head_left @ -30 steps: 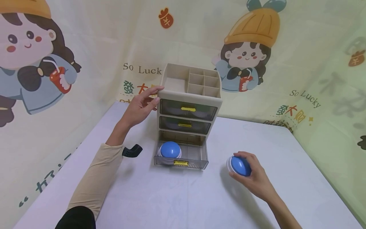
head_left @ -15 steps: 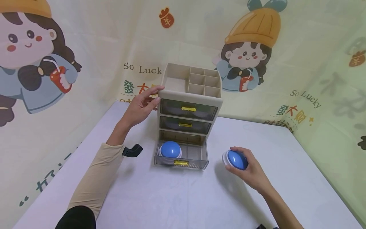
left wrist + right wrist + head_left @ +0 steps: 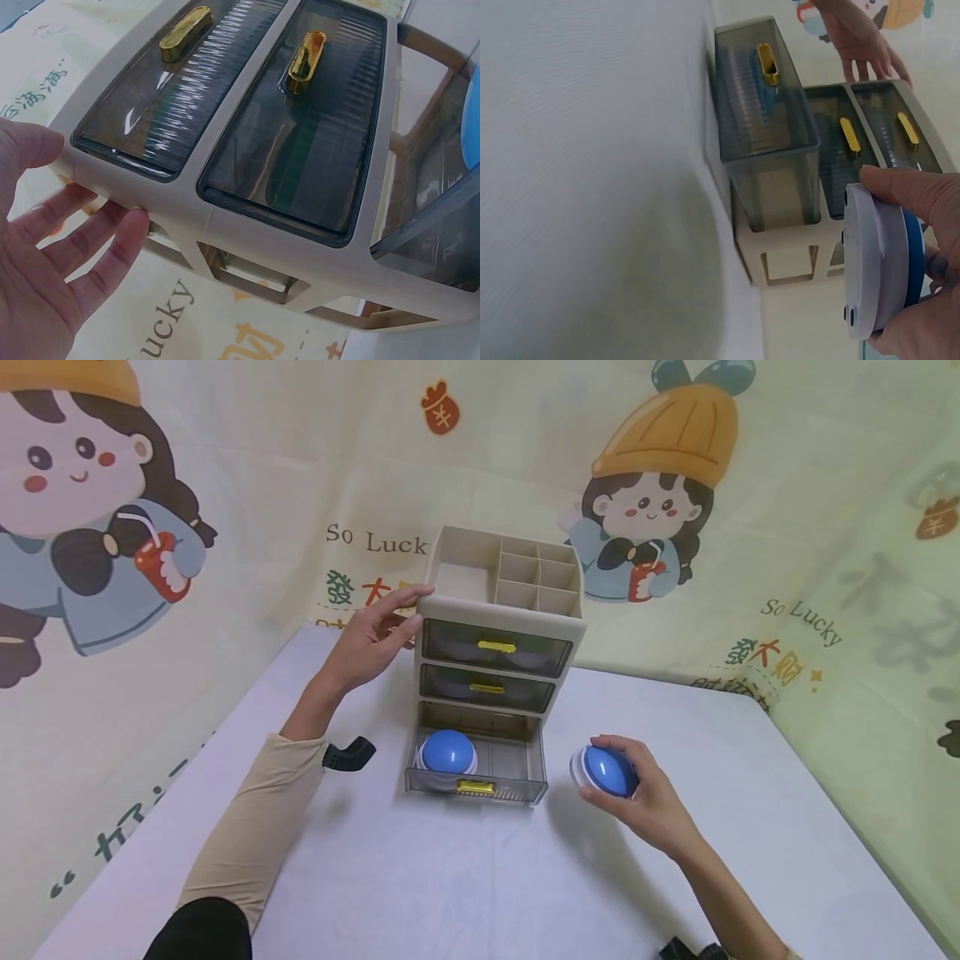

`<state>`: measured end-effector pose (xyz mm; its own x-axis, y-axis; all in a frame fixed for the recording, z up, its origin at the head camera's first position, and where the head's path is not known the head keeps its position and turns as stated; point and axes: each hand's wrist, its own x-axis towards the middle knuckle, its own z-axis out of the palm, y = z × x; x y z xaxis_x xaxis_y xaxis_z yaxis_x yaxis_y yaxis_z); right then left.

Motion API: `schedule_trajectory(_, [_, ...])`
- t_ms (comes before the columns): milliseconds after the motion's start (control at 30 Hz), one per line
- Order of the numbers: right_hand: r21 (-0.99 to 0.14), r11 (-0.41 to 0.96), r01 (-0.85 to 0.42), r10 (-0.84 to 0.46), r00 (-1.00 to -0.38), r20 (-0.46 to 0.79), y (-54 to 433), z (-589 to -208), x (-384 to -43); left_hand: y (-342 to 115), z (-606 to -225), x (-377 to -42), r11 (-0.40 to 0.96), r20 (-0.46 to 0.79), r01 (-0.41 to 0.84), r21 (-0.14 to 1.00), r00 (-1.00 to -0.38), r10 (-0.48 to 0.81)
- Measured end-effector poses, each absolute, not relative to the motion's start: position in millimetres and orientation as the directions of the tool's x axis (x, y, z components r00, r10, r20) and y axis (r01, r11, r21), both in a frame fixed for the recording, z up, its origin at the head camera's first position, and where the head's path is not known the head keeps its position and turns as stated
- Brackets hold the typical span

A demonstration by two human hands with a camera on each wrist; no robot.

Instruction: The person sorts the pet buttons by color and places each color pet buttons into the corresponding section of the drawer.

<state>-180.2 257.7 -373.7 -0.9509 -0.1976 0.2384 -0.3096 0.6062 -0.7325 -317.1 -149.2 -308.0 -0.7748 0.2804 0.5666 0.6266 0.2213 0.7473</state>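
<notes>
A blue-domed push button (image 3: 609, 770) with a white base is gripped at its rim between thumb and fingers of my right hand (image 3: 651, 802), tilted, above the white table. In the right wrist view its flat white underside (image 3: 861, 262) with small dark feet shows. My left hand (image 3: 372, 639) rests spread against the left upper corner of a beige drawer cabinet (image 3: 498, 614); in the left wrist view its fingertips (image 3: 137, 219) touch the side wall. The cabinet's bottom drawer (image 3: 517, 760) is pulled out and holds a second blue button (image 3: 447, 752) in its left part.
Two closed upper drawers (image 3: 487, 688) have yellow handles, with round shapes faintly visible inside. The top tray (image 3: 465, 583) is divided into compartments. A printed cloth (image 3: 495, 460) hangs behind the table (image 3: 450, 885). Black wrist mounts (image 3: 349, 754) sit at the sleeves.
My right hand has carried the blue button left and slightly up, closer to the pulled-out drawer. The left hand, cabinet and the button in the drawer have stayed put.
</notes>
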Motion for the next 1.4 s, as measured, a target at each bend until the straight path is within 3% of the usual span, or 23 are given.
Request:
schedule_trajectory(300, [-0.746, 0.582, -0.322, -0.215, -0.946, 0.241, 250, -367, -181, -149, -308, -317, 0.221, 0.563, 0.622, 0.751, -0.778, 0.279])
schedule_trajectory(600, [-0.864, 0.455, -0.215, -0.226, -0.967, 0.122, 245, -361, -184, -148, -307, -316, 0.222, 0.561, 0.621, 0.751, -0.779, 0.28])
schedule_trajectory(767, [-0.876, 0.436, -0.205, -0.236, -0.966, 0.109, 238, -361, -187, -148, -306, -315, 0.223, 0.561, 0.621, 0.752, -0.779, 0.279])
schedule_trajectory(1200, [-0.845, 0.459, -0.275, -0.278, -0.948, 0.157, 219, -355, -193, -149, -308, -317, 0.222, 0.568, 0.628, 0.746, -0.774, 0.28])
schedule_trajectory(1400, [-0.788, 0.497, -0.363, -0.317, -0.922, 0.224, 209, -355, -197, -149, -308, -317, 0.223, 0.57, 0.63, 0.743, -0.772, 0.281])
